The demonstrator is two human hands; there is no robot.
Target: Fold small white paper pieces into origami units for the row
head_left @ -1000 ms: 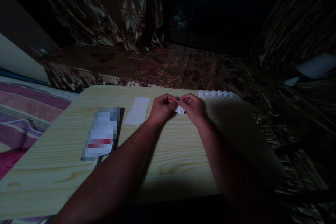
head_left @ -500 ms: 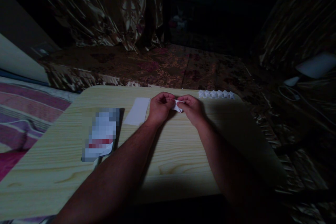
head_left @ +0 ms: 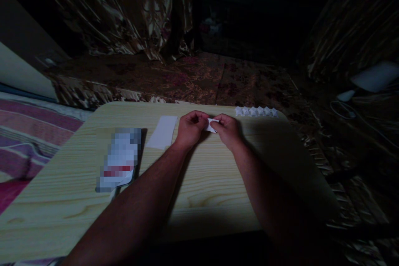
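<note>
Both hands meet over the far middle of a light wooden table (head_left: 199, 183). My left hand (head_left: 190, 128) and my right hand (head_left: 228, 129) pinch a small folded piece of white paper (head_left: 211, 125) between their fingertips, just above the tabletop. Left of my left hand a white paper strip (head_left: 162, 131) lies flat. A row of several small folded white paper pieces (head_left: 257, 111) sits along the far right edge of the table.
A blurred white and red packet (head_left: 120, 158) lies on the table's left part. Patterned dark fabric (head_left: 174, 77) covers the floor beyond the table, with shiny curtains behind. A striped pink cloth (head_left: 28, 133) is at left; a white cable and device (head_left: 355, 99) at right.
The small paper piece has been turned and raised slightly between the fingertips; the hands stay in almost the same place.
</note>
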